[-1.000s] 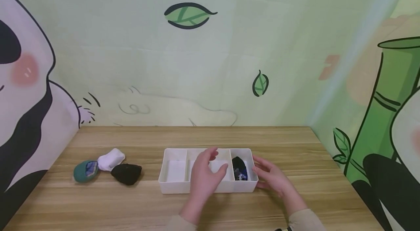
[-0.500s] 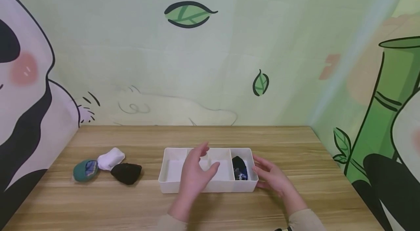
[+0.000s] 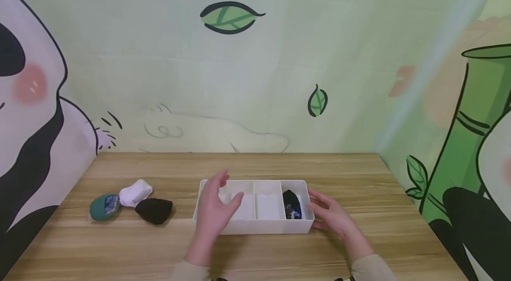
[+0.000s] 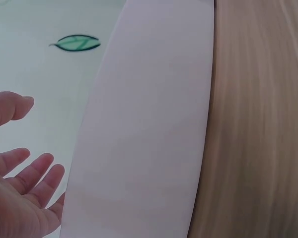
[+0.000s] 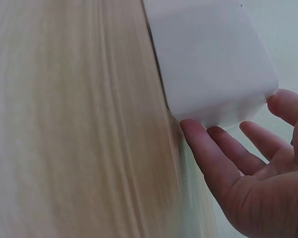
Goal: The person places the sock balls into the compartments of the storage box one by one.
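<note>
A white divided box [image 3: 263, 228] stands on the table, split into a row of compartments. In its rightmost compartment lies a folded dark sock [image 3: 292, 204] with a blue pattern. My left hand [image 3: 213, 205] hovers over the box's left end, its fingers spread and holding nothing; the left wrist view shows that hand [image 4: 20, 203] beside the long white wall. At the right end, the fingertips of my right hand [image 3: 333, 216] touch the box's end wall. In the right wrist view its thumb [image 5: 288, 105] meets the box's upper edge.
On the left of the table [image 3: 131, 254] sit a green balled sock [image 3: 103, 208] with a blue lining, a white one [image 3: 135, 193] and a black one [image 3: 154, 211], close together. A printed cloth backdrop [image 3: 279, 50] rises behind the table's far edge.
My left hand has moved left along the box, from its middle to its left end, uncovering the middle compartments. My right hand, the box and the socks have stayed put.
</note>
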Tool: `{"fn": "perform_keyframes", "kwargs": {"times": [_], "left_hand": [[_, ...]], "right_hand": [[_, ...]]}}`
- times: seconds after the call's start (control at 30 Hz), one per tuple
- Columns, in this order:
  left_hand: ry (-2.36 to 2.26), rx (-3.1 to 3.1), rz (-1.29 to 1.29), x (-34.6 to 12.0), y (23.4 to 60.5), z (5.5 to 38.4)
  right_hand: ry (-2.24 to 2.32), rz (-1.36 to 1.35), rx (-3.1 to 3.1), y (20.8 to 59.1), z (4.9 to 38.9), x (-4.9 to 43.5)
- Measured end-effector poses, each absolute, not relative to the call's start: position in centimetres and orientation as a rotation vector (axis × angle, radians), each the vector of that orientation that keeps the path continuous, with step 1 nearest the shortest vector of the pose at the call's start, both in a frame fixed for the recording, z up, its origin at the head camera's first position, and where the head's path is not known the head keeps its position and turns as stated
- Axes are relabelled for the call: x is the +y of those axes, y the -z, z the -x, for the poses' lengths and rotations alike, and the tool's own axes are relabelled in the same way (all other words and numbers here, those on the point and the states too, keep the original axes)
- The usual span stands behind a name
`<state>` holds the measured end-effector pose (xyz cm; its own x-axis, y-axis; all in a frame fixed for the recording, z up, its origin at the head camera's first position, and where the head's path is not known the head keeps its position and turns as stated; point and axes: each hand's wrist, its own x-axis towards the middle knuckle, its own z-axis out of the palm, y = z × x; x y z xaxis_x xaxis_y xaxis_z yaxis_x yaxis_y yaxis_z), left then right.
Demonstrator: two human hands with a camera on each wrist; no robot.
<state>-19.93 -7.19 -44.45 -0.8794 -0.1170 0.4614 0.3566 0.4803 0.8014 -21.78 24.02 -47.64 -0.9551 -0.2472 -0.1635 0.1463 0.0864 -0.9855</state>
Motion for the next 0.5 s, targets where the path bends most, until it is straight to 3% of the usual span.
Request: {"fn": "perform_keyframes", "kwargs": {"times": [0.5], "left_hand": [[1.426,-2.248,0.095,-10.9,44.4,20.5]], "right_hand": [[1.938,0.117,2.093,47.7,21.7,24.1]]}}
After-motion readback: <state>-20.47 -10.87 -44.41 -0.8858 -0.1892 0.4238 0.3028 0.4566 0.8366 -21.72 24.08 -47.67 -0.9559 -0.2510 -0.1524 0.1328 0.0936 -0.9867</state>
